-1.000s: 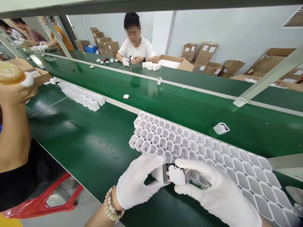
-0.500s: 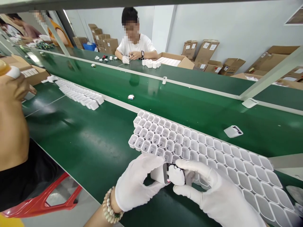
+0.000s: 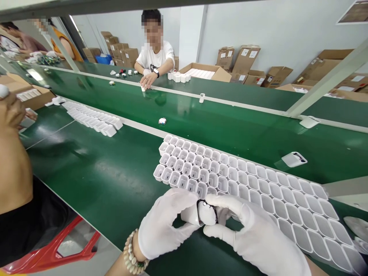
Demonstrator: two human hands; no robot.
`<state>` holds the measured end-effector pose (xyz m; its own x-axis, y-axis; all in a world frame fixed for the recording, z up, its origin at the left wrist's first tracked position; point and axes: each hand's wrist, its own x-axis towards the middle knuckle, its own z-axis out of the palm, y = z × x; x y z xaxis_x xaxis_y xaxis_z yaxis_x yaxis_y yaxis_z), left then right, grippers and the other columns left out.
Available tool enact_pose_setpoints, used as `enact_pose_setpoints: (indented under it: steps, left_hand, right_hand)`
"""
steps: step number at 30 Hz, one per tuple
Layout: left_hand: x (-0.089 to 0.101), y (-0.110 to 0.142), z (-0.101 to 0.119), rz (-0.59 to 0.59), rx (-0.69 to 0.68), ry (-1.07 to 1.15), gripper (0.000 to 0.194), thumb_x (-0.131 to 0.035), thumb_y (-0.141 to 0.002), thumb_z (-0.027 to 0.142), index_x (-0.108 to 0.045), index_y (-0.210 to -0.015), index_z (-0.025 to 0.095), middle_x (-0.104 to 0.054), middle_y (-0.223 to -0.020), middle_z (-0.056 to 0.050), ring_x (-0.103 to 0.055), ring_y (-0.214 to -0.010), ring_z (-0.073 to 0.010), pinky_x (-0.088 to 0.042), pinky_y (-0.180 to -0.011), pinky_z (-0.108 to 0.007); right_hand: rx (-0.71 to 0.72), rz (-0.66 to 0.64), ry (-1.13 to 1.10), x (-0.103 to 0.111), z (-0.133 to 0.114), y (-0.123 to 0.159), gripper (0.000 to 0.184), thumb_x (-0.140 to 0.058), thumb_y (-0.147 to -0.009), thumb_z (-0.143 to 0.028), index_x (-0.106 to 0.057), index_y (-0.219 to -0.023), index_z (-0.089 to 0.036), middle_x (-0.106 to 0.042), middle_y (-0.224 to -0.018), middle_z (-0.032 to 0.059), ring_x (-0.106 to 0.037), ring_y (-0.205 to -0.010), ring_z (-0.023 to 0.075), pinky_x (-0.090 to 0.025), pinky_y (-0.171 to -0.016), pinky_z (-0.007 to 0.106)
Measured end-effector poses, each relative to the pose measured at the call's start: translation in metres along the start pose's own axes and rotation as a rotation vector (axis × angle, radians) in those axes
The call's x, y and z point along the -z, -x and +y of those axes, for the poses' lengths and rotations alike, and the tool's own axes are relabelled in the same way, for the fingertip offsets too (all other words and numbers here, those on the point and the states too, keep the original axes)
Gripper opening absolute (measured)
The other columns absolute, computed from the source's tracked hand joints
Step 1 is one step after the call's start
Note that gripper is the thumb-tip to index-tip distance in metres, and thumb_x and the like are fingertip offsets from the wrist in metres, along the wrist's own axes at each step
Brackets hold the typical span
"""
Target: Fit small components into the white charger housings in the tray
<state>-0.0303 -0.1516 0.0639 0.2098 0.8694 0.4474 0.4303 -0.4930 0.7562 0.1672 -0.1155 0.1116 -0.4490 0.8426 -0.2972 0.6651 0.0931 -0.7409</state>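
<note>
Both my hands wear white gloves. My left hand point(image 3: 165, 224) is closed around a small white plastic shell point(image 3: 189, 214) near the front edge of the green table. My right hand point(image 3: 253, 235) pinches a small white-and-dark insert point(image 3: 207, 212) against the shell's open end. Just beyond my hands lie rows of empty white shells point(image 3: 230, 180), packed side by side and stretching to the right. A bead bracelet point(image 3: 130, 255) circles my left wrist.
A green conveyor belt point(image 3: 230, 130) runs behind the table, carrying one white shell point(image 3: 293, 158) and a small part point(image 3: 162, 121). Another batch of shells point(image 3: 92, 120) lies to the left. A person's arm point(image 3: 13, 153) is at far left; another person point(image 3: 153, 53) sits opposite. Cardboard boxes point(image 3: 247, 61) line the wall.
My hands have pressed the insert closer into the shell. The shell on the belt has drifted right. The person opposite has stretched a hand onto the belt.
</note>
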Motion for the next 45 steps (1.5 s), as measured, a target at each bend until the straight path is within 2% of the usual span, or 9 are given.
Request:
enact_pose_setpoints:
  steps: [3, 8, 13, 20, 29, 37, 41, 43, 45]
  left_hand:
    - [0.0, 0.001, 0.001, 0.034, -0.031, 0.012, 0.043, -0.063, -0.083, 0.01, -0.055, -0.12, 0.028, -0.072, -0.087, -0.002, -0.071, -0.09, -0.0226, -0.059, -0.079, -0.035]
    - [-0.002, 0.004, -0.006, 0.069, -0.068, 0.066, 0.058, -0.07, -0.082, 0.01, -0.047, -0.131, 0.032, -0.072, -0.085, 0.001, -0.072, -0.09, -0.0199, -0.059, -0.079, -0.032]
    - [-0.003, 0.007, -0.004, 0.135, -0.014, 0.08, 0.054, -0.074, -0.082, 0.013, -0.052, -0.127, 0.03, -0.073, -0.092, -0.001, -0.072, -0.092, -0.0213, -0.06, -0.081, -0.034]
    - [-0.003, 0.006, -0.005, 0.195, -0.09, 0.113, 0.047, -0.073, -0.083, 0.013, -0.055, -0.124, 0.027, -0.074, -0.088, -0.003, -0.072, -0.092, -0.0215, -0.059, -0.085, -0.038]
    - [-0.006, 0.011, -0.014, 0.221, -0.103, 0.128, 0.041, -0.073, -0.083, 0.013, -0.057, -0.119, 0.027, -0.074, -0.096, -0.006, -0.071, -0.093, -0.0218, -0.059, -0.087, -0.041]
    - [-0.007, 0.014, -0.017, 0.242, -0.13, 0.197, 0.044, -0.076, -0.08, 0.009, -0.059, -0.117, 0.025, -0.072, -0.102, -0.007, -0.069, -0.098, -0.0222, -0.058, -0.089, -0.04]
    - [-0.006, 0.012, -0.017, 0.248, -0.159, 0.275, 0.05, -0.078, -0.08, 0.012, -0.058, -0.123, 0.025, -0.071, -0.106, -0.007, -0.067, -0.098, -0.0206, -0.059, -0.086, -0.036]
    - [-0.006, 0.011, -0.015, 0.217, -0.206, 0.306, 0.053, -0.078, -0.08, 0.012, -0.057, -0.127, 0.027, -0.072, -0.104, -0.006, -0.067, -0.098, -0.0205, -0.059, -0.084, -0.034]
    - [-0.007, 0.011, -0.012, 0.165, -0.209, 0.314, 0.056, -0.077, -0.081, 0.011, -0.056, -0.13, 0.029, -0.072, -0.106, -0.007, -0.067, -0.097, -0.0203, -0.059, -0.082, -0.033]
  right_hand:
    - [0.034, -0.038, 0.028, -0.004, 0.002, -0.003, 0.008, -0.07, -0.075, -0.028, -0.07, -0.082, -0.033, -0.071, -0.085, -0.0063, -0.067, -0.079, 0.0182, -0.057, -0.074, 0.033]
    - [0.119, 0.152, 0.092, -0.013, 0.01, -0.003, 0.046, -0.082, -0.065, -0.032, -0.068, -0.109, -0.038, -0.071, -0.092, -0.0037, -0.067, -0.086, 0.0236, -0.059, -0.078, 0.041]
    - [0.263, 0.202, 0.263, -0.021, 0.014, 0.004, 0.03, -0.076, -0.077, -0.043, -0.071, -0.105, -0.035, -0.072, -0.091, -0.0002, -0.068, -0.081, 0.0233, -0.061, -0.07, 0.038]
    - [0.138, 0.005, 0.229, -0.022, 0.019, 0.008, 0.039, -0.065, -0.083, -0.056, -0.066, -0.119, -0.039, -0.071, -0.094, -0.0006, -0.069, -0.086, 0.0245, -0.059, -0.059, 0.032]
    - [0.127, -0.06, 0.234, -0.024, 0.01, 0.005, 0.034, -0.063, -0.085, -0.048, -0.065, -0.116, -0.035, -0.07, -0.092, -0.0011, -0.067, -0.088, 0.0257, -0.058, -0.074, 0.04]
    - [0.228, -0.041, 0.19, -0.025, 0.008, 0.005, 0.025, -0.059, -0.089, -0.043, -0.064, -0.111, -0.032, -0.069, -0.089, -0.0013, -0.066, -0.082, 0.0235, -0.057, -0.072, 0.038]
    - [0.498, 0.116, -0.011, -0.028, 0.016, 0.001, 0.027, -0.063, -0.089, -0.043, -0.066, -0.113, -0.032, -0.067, -0.09, 0.0019, -0.062, -0.079, 0.0215, -0.054, -0.071, 0.037]
    - [0.464, 0.184, -0.218, -0.029, 0.018, -0.002, 0.045, -0.066, -0.087, -0.045, -0.057, -0.13, -0.033, -0.065, -0.099, 0.0039, -0.061, -0.086, 0.0222, -0.053, -0.078, 0.04]
    - [0.329, 0.081, -0.403, -0.028, 0.017, -0.006, 0.062, -0.067, -0.086, -0.048, -0.045, -0.141, -0.03, -0.063, -0.105, 0.0056, -0.06, -0.091, 0.023, -0.052, -0.081, 0.041]
